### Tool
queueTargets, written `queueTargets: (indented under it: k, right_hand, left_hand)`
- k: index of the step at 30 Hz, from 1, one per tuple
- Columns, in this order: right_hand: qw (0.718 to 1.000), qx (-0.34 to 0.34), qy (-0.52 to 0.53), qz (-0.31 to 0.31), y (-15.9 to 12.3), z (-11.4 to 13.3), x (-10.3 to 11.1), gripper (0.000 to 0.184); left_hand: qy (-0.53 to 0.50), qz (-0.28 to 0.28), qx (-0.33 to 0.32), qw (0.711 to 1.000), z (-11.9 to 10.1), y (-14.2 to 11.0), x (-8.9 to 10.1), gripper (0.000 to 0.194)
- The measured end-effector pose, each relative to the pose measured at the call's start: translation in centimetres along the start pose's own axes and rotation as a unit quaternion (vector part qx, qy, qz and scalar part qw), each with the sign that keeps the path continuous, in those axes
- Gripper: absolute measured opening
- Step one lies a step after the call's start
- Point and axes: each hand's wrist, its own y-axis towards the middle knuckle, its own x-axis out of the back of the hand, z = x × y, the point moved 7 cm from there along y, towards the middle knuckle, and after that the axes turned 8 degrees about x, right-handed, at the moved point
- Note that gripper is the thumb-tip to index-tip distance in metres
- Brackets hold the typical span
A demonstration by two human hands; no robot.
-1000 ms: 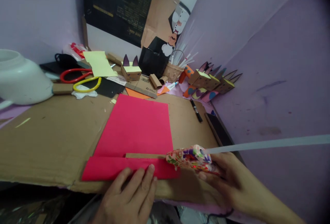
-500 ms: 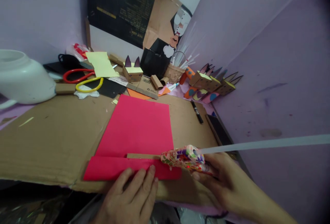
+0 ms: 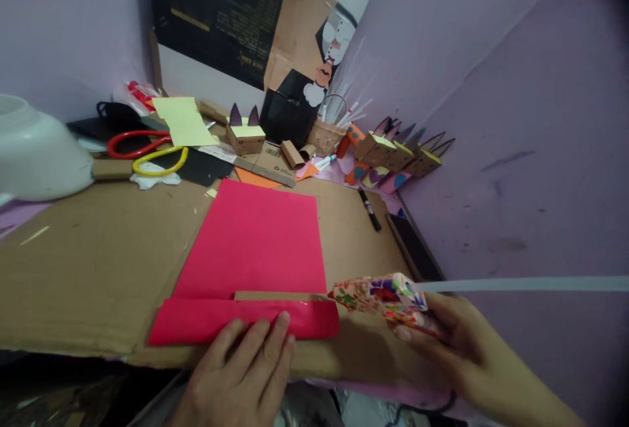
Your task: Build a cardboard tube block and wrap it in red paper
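A sheet of red paper point(image 3: 255, 240) lies on the cardboard, its near edge folded over into a flap. Along the fold, a thin cardboard strip point(image 3: 280, 296) shows between flap and sheet. My left hand point(image 3: 246, 361) rests with its fingers stretched out on the flap, pressing it down. In my right hand point(image 3: 457, 335) is a flower-patterned glue gun point(image 3: 383, 296), with a long pale glue stick point(image 3: 521, 284) running out of its back. The gun's nozzle points left, at the right end of the strip and fold. Small shiny spots, seemingly glue, show on the flap's upper edge.
Red and yellow scissors point(image 3: 160, 160) and a white pot on its side point(image 3: 39, 152) are at the left. Behind the paper stands a small cardboard box with ears point(image 3: 246, 135). A black marker point(image 3: 369, 209) and a dark phone-like slab point(image 3: 415, 247) lie at the right.
My right hand has moved the glue gun right along the fold, off the flap to its right end. My left hand stays on the flap. The whole view has shifted slightly.
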Motion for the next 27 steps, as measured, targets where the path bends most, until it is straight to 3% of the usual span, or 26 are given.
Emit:
queueTargets:
  k: [7, 18, 25, 27]
  right_hand:
    - [0.999, -0.034, -0.005, 0.001, -1.0, -1.5, -0.2, 0.03]
    - [0.998, -0.027, -0.055, -0.012, -1.7, -2.7, -0.1, 0.025]
    - [0.996, -0.007, -0.052, -0.073, -1.3, -1.9, 0.9, 0.025]
    - [0.998, -0.007, -0.032, -0.062, -1.0, -1.4, 0.6, 0.026]
  left_hand:
    - [-0.017, 0.003, 0.023, 1.0, 0.3, 0.4, -0.1, 0.031]
    - [-0.02, 0.009, 0.027, 0.999, 0.2, 0.4, 0.0, 0.032]
    - [-0.024, 0.001, 0.015, 1.0, 0.2, 0.4, 0.1, 0.032]
    - [-0.024, 0.004, 0.013, 1.0, 0.1, 0.5, 0.1, 0.032]
